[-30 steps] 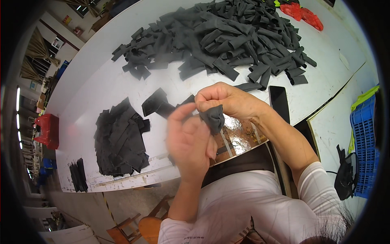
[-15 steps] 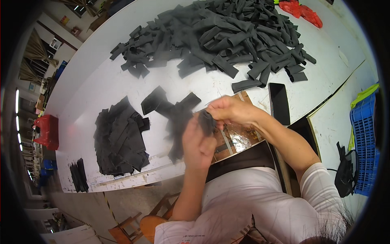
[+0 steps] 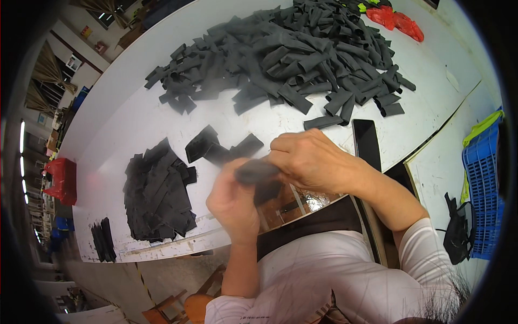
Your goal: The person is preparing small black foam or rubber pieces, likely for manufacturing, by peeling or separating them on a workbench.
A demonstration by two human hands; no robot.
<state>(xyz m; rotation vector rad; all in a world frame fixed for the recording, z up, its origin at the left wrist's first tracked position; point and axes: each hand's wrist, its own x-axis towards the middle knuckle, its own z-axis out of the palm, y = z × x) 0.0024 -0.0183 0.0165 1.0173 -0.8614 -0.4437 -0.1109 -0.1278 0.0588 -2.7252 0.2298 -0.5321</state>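
Observation:
My left hand (image 3: 229,197), smeared by motion, and my right hand (image 3: 313,159) hold a dark tubular fabric piece (image 3: 254,171) between them above the table's near edge. The right fingers pinch its right end, and the left hand wraps its other side. Another dark fabric bit (image 3: 268,192) shows just below; whether it belongs to the held piece I cannot tell. Left of my hands, a few loose fabric pieces (image 3: 208,144) lie crossed on the table. Farther left sits a flat stack of dark fabric pieces (image 3: 159,194).
A large heap of dark fabric tubes (image 3: 291,54) covers the far part of the white table (image 3: 124,113). A phone (image 3: 367,144) lies right of my right hand. A taped brown board (image 3: 286,208) is under my hands. A blue crate (image 3: 482,189) stands at the right.
Both hands have moved, the left one leftward and turned, with the fabric piece now lying more sideways between them. My view has shifted slightly.

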